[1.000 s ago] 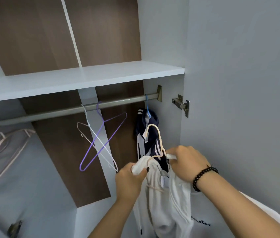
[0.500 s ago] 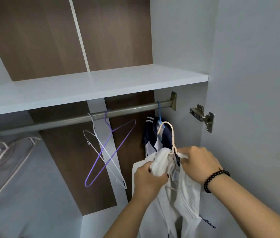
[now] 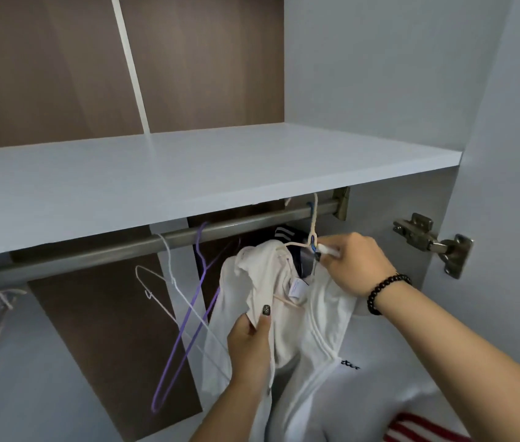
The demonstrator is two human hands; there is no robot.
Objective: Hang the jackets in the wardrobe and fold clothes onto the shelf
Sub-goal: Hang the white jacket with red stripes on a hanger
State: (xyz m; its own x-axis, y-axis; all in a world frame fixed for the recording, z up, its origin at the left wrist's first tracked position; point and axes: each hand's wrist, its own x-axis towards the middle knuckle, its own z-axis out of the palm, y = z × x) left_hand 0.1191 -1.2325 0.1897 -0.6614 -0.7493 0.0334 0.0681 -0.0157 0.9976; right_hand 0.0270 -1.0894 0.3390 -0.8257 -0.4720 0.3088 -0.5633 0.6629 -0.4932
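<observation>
Head view: right hand [image 3: 352,264] pinches the cream wire hanger [image 3: 314,231] at the grey metal rail [image 3: 188,236]; left hand [image 3: 250,338] grasps the white zip jacket [image 3: 284,314] below it. Best to seat the hook fully on the rail before releasing the cloth.

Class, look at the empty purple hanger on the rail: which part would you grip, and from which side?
Grip the purple hanger at its neck just below the hook, coming from the front. It hangs bare on the rail, its frame swinging down and left; the white hanger crosses it lower down.
</observation>
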